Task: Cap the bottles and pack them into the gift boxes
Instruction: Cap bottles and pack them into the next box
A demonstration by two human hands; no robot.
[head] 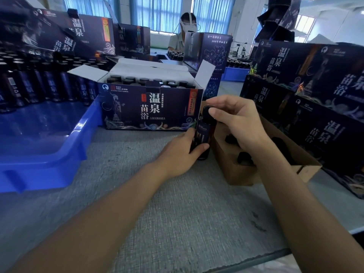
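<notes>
A dark bottle (202, 134) with a navy label stands upright on the grey table (157, 194). My left hand (177, 154) grips its lower body. My right hand (236, 119) pinches the black cap (206, 111) on the bottle's neck. Just behind stands an open navy gift box (151, 109) with its flaps raised and several capped bottles (149, 81) inside. To the right, under my right hand, lies an open brown carton (232, 170) holding loose black caps (244, 158).
A blue plastic tray (43, 138) at the left holds several dark bottles (39, 85) along its back. Closed gift boxes (315, 85) are stacked at the right and at the back left. A person with a headset (187, 30) sits across the table.
</notes>
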